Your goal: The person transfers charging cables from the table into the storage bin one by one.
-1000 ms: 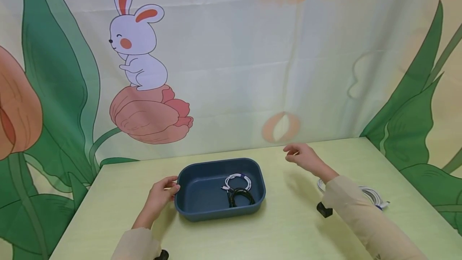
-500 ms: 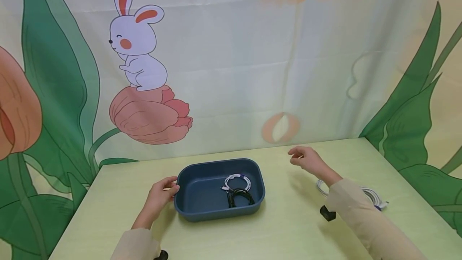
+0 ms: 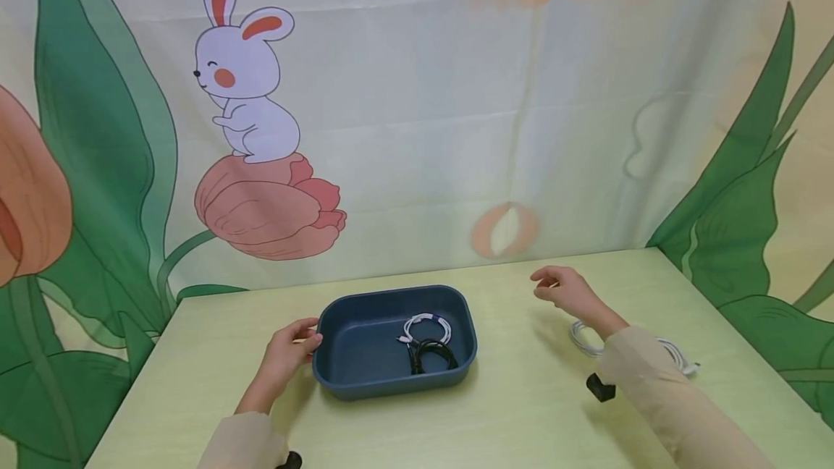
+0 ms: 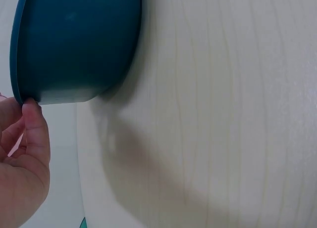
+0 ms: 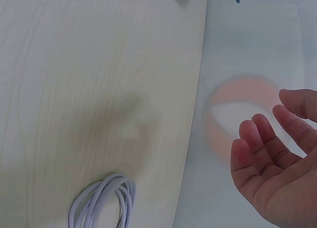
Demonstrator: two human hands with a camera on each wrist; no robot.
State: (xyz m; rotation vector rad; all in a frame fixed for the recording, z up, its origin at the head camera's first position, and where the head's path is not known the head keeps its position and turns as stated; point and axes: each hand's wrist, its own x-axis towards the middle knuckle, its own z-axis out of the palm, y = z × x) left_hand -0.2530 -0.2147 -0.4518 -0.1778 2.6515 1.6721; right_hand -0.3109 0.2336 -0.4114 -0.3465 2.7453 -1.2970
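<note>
In the head view, a dark blue plastic bin [image 3: 365, 357] stands on the table. My left hand [image 3: 283, 353] holds its left end, thumb and fingertips at the rim; the left wrist view shows the thumb [image 4: 34, 121] right at the rim's edge. Inside the bin, on its right side, lie a coiled white cable [image 3: 448, 328] with a purple tie and a coiled black cable [image 3: 415, 362]. To the right of the bin, my right hand [image 3: 570, 292] hovers over the table with fingers loosely bent and nothing in them. Below it lies a larger white cable coil [image 5: 101, 191].
My right sleeve [image 3: 658, 382] partly covers the larger coil in the head view. A printed cloth backdrop [image 3: 404, 129] with a rabbit and tulips hangs along the back edge of the pale wood-grain table [image 3: 508, 411]. A black wrist mount [image 3: 601, 388] sits by the right cuff.
My right hand has drifted right and slightly toward me, away from the bin. The left hand stays at the bin's rim, and the cables lie as before.
</note>
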